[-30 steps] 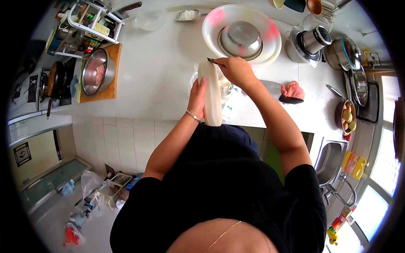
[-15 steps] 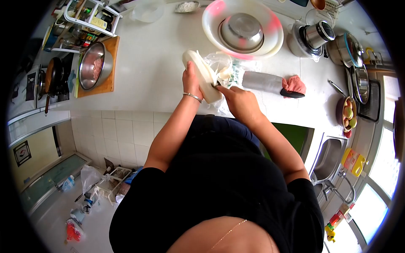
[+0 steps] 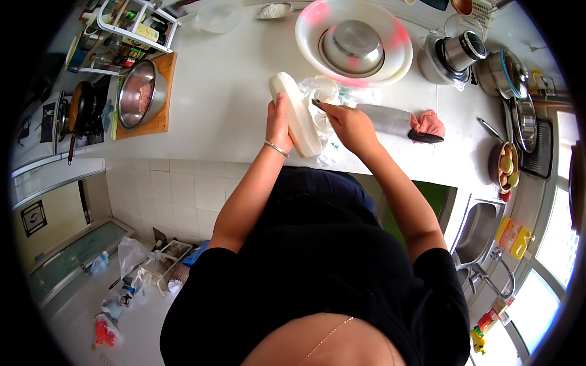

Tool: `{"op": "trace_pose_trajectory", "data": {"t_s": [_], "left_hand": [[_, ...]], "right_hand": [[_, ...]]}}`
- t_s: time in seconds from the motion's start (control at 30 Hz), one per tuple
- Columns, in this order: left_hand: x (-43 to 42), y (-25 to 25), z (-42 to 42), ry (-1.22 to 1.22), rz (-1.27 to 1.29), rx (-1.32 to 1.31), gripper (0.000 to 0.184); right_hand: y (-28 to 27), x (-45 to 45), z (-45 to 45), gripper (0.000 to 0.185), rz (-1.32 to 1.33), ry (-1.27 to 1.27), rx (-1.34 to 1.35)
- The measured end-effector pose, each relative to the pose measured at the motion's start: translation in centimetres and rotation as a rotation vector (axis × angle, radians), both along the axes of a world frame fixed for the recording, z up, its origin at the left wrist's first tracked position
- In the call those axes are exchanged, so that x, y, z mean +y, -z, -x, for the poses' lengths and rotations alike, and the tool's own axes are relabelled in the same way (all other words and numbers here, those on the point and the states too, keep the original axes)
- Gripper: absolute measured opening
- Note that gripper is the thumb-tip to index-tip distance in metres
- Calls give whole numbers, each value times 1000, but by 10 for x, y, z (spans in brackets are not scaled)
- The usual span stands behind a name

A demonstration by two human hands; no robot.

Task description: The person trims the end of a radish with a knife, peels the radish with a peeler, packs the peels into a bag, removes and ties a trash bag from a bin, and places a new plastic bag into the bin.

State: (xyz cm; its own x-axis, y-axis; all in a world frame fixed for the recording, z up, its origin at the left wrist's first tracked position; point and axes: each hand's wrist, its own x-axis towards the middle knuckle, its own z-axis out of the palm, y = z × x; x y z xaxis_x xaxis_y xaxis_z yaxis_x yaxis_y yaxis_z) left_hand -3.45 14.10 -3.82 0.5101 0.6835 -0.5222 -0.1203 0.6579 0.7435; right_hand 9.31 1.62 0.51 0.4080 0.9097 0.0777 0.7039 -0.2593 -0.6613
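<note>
white and smooth, the long vegetable [image 3: 296, 116] is slanting over the table [image 3: 213, 110] near its front edge, and our left hand [image 3: 279, 129] is closing around it – thumb lying along the upper face. our right hand [image 3: 354, 127] is gripping a small tool [image 3: 316, 102], its dark end sitting just beside the vegetable's right flank. to work well, we are wanting a firm left grip, with that thumb well out of the tool's line, and light, even strokes along the length – a slick surface could be turning in our palm. the crumpled plastic bag [image 3: 329, 91] is lying close by, so we are minding loose folds. our right fingers are hiding most of the tool, so we are not making out its blade. we are also unable to tell whether the pale bits beyond the vegetable are peelings or plastic.
</note>
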Motion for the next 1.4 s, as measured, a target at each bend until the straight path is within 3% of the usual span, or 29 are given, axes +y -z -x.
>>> {"op": "trace_pose_trajectory", "data": {"t_s": [0.17,0.33,0.4,0.43,0.47,0.53,0.57,0.67,0.73,0.8,0.87,0.93,1.07,1.2,1.4], "left_hand": [[-8,-11,-7,-36,-49,36,56],[5,5,-6,-88,-3,5,56],[11,12,-3,-104,20,81,57],[13,14,-1,-86,28,76,57],[13,16,2,-80,29,78,57],[12,14,6,-18,70,1,56],[12,18,8,-19,115,-10,53],[14,10,14,75,276,-102,51],[10,5,17,120,314,-115,48],[7,8,13,198,195,-23,50],[-1,-4,9,210,130,7,54],[-7,-11,5,207,-54,31,52],[-9,-12,3,242,-116,62,51],[-9,-3,0,194,-84,125,49],[6,20,-7,119,62,8,46]], "right_hand": [[-6,22,10,30,34,-66,-242],[-17,-26,24,30,161,-127,-244],[-15,-40,22,31,132,-116,-120],[-1,-37,16,28,-23,-75,-5],[10,-37,4,27,115,29,522],[27,-26,-20,30,205,180,1169],[37,-25,-23,30,203,182,1170],[49,-12,-31,28,204,221,923],[34,-2,-20,27,85,121,528],[24,19,-25,26,59,110,456],[19,39,-28,26,-32,58,131],[8,57,-33,26,-5,46,86],[4,66,-32,26,52,-17,-47],[3,51,-16,27,86,-54,-124],[-11,19,13,29,180,-68,-63]]}}
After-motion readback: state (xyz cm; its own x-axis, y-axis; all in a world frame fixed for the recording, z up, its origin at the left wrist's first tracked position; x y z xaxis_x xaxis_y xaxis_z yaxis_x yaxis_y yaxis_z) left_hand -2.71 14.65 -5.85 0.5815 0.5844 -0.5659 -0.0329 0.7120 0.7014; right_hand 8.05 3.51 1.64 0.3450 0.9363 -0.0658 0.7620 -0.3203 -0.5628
